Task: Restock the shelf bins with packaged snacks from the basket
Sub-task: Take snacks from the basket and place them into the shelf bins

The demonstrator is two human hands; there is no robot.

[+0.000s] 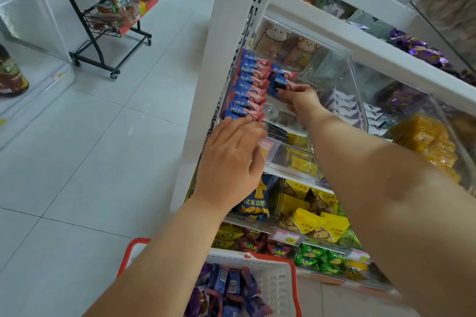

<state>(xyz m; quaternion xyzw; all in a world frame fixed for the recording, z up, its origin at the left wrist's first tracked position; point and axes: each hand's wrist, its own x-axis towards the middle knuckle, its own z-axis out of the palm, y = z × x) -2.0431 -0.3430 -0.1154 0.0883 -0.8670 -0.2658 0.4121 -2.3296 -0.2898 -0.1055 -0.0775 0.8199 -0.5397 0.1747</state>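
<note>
A clear plastic shelf bin (342, 90) holds a row of blue-and-pink snack packets (247, 85) standing on edge along its left side. My left hand (231, 159) lies with straight fingers against the nearest packet of that row. My right hand (301, 103) reaches into the bin and pinches a blue-and-pink packet (279, 85) in a second, shorter row. Below, at the bottom of the view, a white basket with a red rim (278, 280) holds several blue and purple packets (226, 288).
White shelving (360, 41) runs to the right with more clear bins of purple, yellow and green snacks. Lower shelves carry yellow and green packets and price tags. A black wheeled wire rack (108, 20) stands across the tiled aisle at the upper left.
</note>
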